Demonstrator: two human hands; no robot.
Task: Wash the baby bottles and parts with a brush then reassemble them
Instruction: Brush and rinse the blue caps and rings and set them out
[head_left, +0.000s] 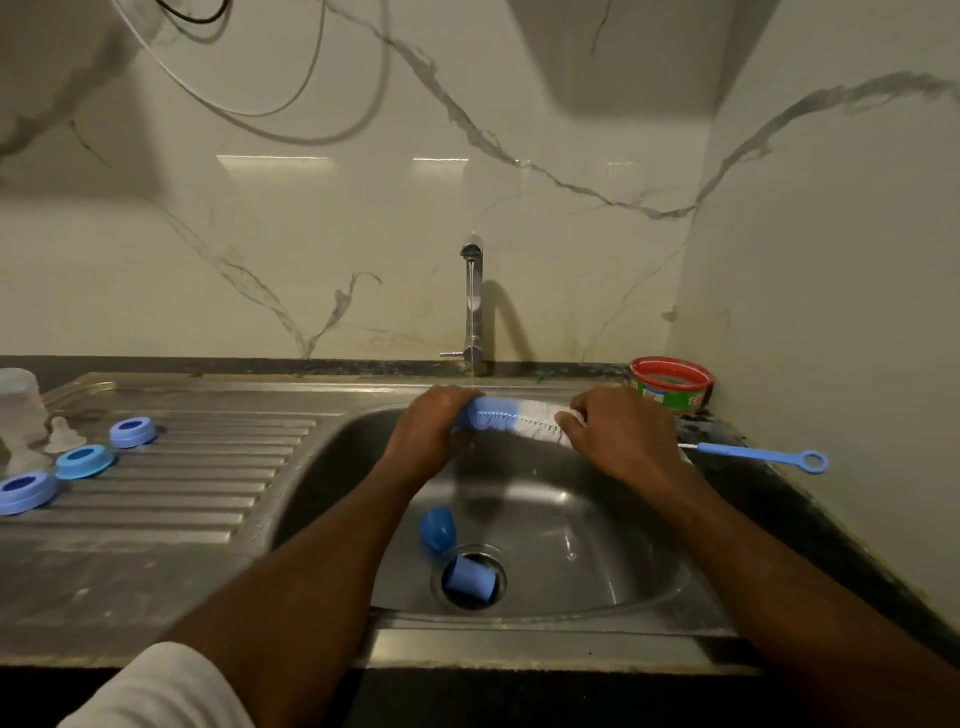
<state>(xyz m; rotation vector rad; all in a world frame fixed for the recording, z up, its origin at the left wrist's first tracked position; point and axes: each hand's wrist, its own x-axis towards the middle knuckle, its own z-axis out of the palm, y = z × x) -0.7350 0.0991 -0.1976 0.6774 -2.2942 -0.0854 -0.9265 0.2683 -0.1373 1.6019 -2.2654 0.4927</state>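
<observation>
Both hands are up over the back of the sink (597, 582), and I see them holding one bottle brush (519, 414) crosswise under the tap (472, 306), where a thin stream of water runs down onto the blue end of the bristles. My left hand (428, 431) is curled around that blue end, knuckles up, wrist bent down toward the basin, forearm reaching in from the lower left. My right hand (615, 439) grips the white end of the bristles, fingers wrapped over the top, thumb side facing the other hand, forearm coming in from the lower right. The brush lies nearly level between them, sagging slightly toward the right.

Down in the basin I see two blue bottle parts: a blue cap (439, 527) lying on its side just above the drain (469, 577), and a second blue piece (470, 579) sitting in the drain opening itself.

On the ribbed drainboard (208, 483) to the left, three blue collar rings (78, 460) lie in a diagonal row, apart from one another. Beside them stand a clear teat (63, 434) and, at the frame edge, a clear bottle (21, 402); I cannot tell more of those.

On the counter to the right, a thin blue brush (758, 457) with a loop handle lies just beside my right wrist, and a red-rimmed tub (672, 384) sits in the corner.
</observation>
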